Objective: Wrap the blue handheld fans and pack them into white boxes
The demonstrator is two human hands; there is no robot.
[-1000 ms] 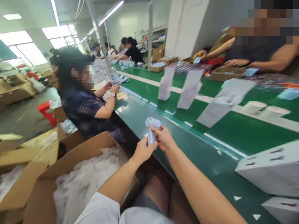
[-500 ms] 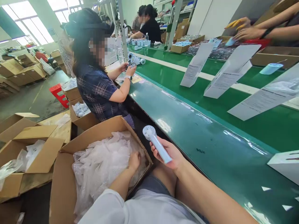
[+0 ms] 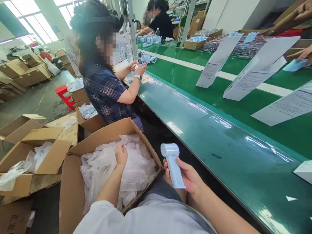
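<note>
My right hand [image 3: 188, 177] is wrapped around the handle of a light blue handheld fan [image 3: 175, 172]. The fan stands nearly upright beside the green table, with its round head at the top. Over an open cardboard box [image 3: 71, 185] on my left, my left hand [image 3: 121, 155] is closed, its fingers curled together just above a heap of clear bubble-wrap bags [image 3: 140, 172]. Whether a bag is pinched in those fingers is hidden.
A green table edge [image 3: 204, 136] runs along my right, with folded white printed cards [image 3: 258, 73] on the belt. A co-worker [image 3: 104, 87] sits ahead holding fan parts [image 3: 145, 58]. Other open boxes [image 3: 48, 162] stand at left. Another person's hands reach in at far right.
My left hand has moved left and up from the box's right side. The fan in my right hand has turned so its head shows from the side. The view has shifted slightly.
</note>
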